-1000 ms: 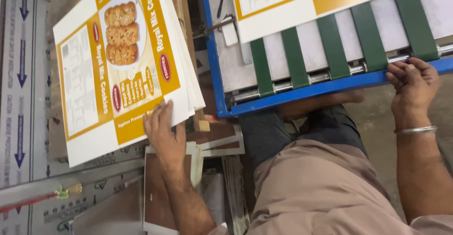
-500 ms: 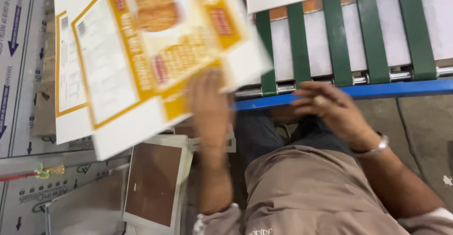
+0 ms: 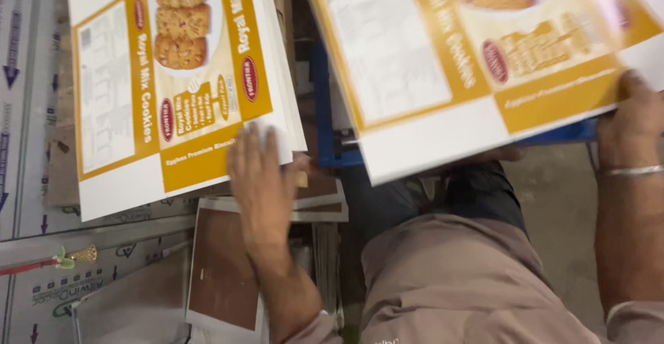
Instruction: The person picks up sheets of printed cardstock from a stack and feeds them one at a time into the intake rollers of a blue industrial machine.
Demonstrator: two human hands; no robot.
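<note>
While flat, yellow-white carton sheets (image 3: 173, 81).

A grey concrete floor (image 3: 553, 199) (dim, scuffed) lies beside a blue metal frame (image 3: 325, 109).

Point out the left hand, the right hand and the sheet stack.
Left hand (image 3: 259, 178): head view, back of the hand.
Right hand (image 3: 633, 119): head view, knuckles.
Sheet stack (image 3: 173, 88): head view, top sheet's printed face.

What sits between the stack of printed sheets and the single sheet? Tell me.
Head view: a blue machine frame edge between the stack of printed sheets and single sheet.
</note>
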